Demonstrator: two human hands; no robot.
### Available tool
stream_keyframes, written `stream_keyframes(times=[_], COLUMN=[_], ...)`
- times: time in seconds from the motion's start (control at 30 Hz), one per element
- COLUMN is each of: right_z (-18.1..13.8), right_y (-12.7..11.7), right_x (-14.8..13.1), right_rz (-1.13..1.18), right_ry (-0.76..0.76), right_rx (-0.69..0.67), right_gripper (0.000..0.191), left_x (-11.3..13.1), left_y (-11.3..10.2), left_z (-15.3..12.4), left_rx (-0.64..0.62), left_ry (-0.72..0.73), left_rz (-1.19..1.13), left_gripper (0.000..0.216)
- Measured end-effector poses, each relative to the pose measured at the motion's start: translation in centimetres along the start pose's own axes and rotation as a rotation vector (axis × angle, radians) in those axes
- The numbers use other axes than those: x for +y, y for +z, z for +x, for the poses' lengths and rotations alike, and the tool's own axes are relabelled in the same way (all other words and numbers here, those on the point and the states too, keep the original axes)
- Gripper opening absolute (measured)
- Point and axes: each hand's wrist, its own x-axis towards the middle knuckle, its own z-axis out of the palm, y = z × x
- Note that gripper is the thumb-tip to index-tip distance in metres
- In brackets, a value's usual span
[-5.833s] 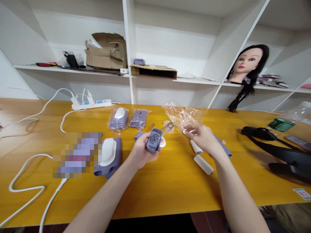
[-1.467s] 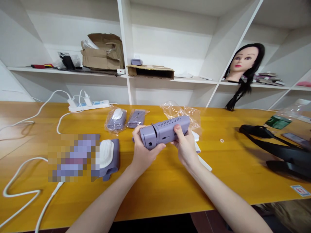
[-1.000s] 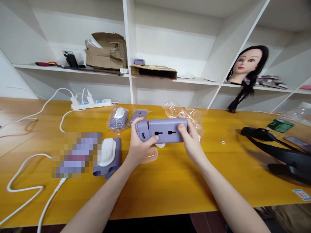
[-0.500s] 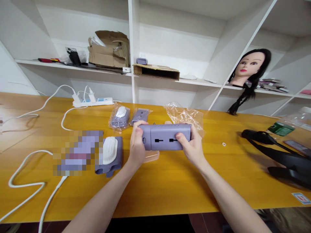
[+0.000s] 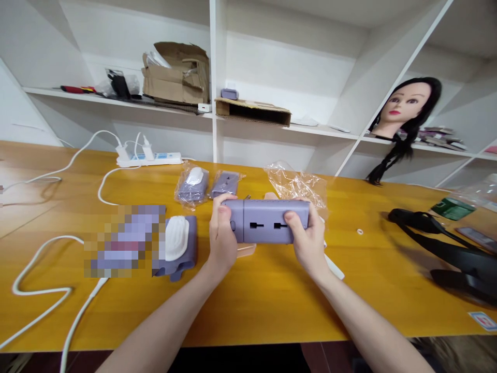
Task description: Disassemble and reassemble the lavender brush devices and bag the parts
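Between my two hands is a purple plastic case (image 5: 267, 237), held lengthwise above the table, two black keyhole-shaped slots facing me. My left hand (image 5: 224, 235) grips its left end, thumb near a round button. The right end is in my right hand (image 5: 308, 233), whose thumb presses the face by the right-hand slot. Under the case, a clear peach-tinted plastic piece (image 5: 246, 250) is partly covered. A white strip (image 5: 334, 267) shows beneath my right wrist. Left of my hands lies another purple holder (image 5: 189, 251) with a white oval pad (image 5: 177, 238) on it.
Two bagged purple pieces (image 5: 193, 190) and a crumpled clear bag (image 5: 298, 181) lie behind. At left are a blurred-out purple item (image 5: 130, 238), white cables and a power strip (image 5: 166, 158). A black headset-like strap (image 5: 438, 243) and a small ring (image 5: 360, 231) are at right.
The view has shifted slightly, and the case sits a little further right in it, tilted slightly differently. More of the white strip shows below my right hand. Both hands keep their hold.
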Motion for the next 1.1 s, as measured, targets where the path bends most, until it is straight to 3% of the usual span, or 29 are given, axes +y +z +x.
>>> stream_keyframes(times=[0.47,0.87,1.0,1.1], right_z=[-0.3,-0.5,0.2,0.8], right_y=[-0.1,0.3,-0.4,-1.6], right_x=[0.4,0.2,0.4,1.4], right_rz=[-0.025,0.009,0.001,-0.054], right_ry=[-0.039,-0.030,-0.085,-0.244], right_rx=[-0.003,-0.002,-0.010,0.017], right_gripper=[0.023,0.023,0.027,0.036], left_x=[0.4,0.3,0.7,1.3], left_y=[-0.1,-0.1,0.0,-0.4], left_z=[0.0,0.0,0.5,1.2], left_rx=[-0.036,-0.003,-0.137,-0.291], left_ry=[-0.109,-0.092,-0.204,-0.349], left_rz=[-0.125,-0.117,-0.340,-0.486], left_gripper=[0.032,0.033,0.041,0.055])
